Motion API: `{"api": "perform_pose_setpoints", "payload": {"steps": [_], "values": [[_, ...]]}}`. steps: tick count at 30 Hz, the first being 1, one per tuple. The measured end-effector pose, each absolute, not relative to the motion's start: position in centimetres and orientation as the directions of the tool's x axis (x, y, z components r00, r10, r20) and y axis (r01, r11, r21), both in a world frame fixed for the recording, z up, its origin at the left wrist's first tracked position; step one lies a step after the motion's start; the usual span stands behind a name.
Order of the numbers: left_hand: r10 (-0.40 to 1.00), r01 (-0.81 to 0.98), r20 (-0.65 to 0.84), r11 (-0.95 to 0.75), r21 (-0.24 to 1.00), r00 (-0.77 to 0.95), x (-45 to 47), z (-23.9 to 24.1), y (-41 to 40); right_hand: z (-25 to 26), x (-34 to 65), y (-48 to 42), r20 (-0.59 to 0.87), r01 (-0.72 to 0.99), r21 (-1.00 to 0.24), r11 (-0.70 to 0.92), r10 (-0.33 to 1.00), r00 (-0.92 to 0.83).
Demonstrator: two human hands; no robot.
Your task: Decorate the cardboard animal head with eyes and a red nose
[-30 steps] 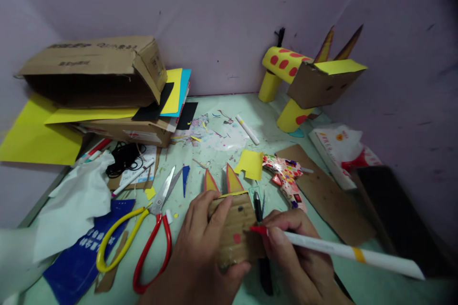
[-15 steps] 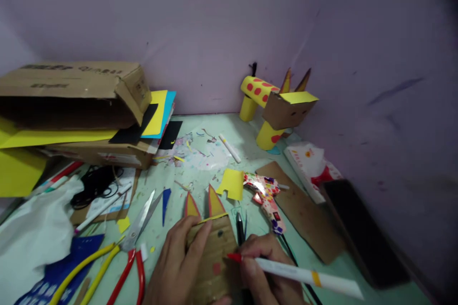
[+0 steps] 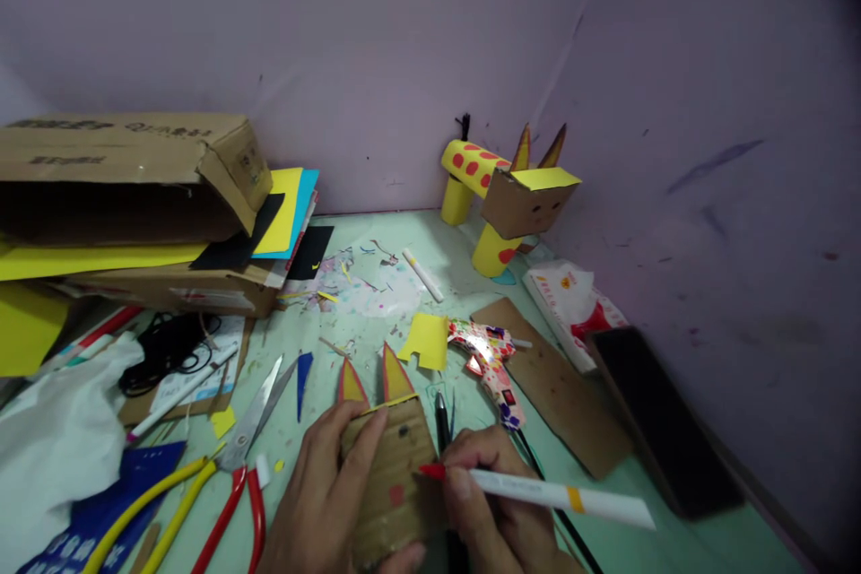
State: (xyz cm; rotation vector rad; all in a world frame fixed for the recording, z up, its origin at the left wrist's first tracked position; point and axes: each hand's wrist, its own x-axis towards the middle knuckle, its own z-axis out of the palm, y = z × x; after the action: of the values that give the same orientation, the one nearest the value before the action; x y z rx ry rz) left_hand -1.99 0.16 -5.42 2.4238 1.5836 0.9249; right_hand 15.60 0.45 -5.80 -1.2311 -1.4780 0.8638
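Observation:
A small corrugated cardboard head (image 3: 387, 516) with two pointed yellow ears (image 3: 398, 377) edged in red lies under my left hand (image 3: 326, 489), which is closed around its left side. One dark dot and a reddish square patch mark its face. My right hand (image 3: 501, 534) pinches a white marker (image 3: 538, 490) with a red end and an orange band. That red end is over the right part of the cardboard face; whether it touches cannot be made out. Partly beneath my right hand lies a black pen (image 3: 441, 421).
Red-and-yellow-handled scissors (image 3: 242, 447) lie left, near a cardboard box (image 3: 125, 148) on coloured paper. A patterned glue gun (image 3: 494, 368), cardboard strip (image 3: 552, 386) and phone (image 3: 665, 421) lie right. A spotted paper giraffe (image 3: 528, 206) stands behind, near a loose marker (image 3: 423, 276).
The view has swung slightly right, so everything sits further left in the picture. Both hands keep their grips, and the marker's red end stays by the cardboard face.

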Motion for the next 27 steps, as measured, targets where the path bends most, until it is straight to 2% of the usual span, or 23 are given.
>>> {"api": "perform_pose_setpoints", "payload": {"steps": [5,9,15,27], "values": [[0.875,0.788,0.397,-0.445,0.427,0.279,-1.9,-5.1,0.1,-5.5,16.1,0.6,0.214,0.271,-0.938,0.217,0.976,-0.043],[0.919,0.801,0.333,-0.358,0.48,0.211,-1.2,-4.1,-0.3,-5.0,16.9,0.7,0.227,0.274,-0.93,0.246,0.969,-0.101],[0.958,0.765,0.249,-0.266,0.587,0.143,-0.5,-3.0,-0.8,-5.4,17.4,0.7,0.254,0.301,-0.916,0.265,0.964,-0.077],[0.968,0.747,0.231,-0.225,0.626,0.098,-0.2,-3.0,-0.7,-5.7,17.7,0.8,0.316,0.406,-0.854,0.326,0.944,-0.094]]}}
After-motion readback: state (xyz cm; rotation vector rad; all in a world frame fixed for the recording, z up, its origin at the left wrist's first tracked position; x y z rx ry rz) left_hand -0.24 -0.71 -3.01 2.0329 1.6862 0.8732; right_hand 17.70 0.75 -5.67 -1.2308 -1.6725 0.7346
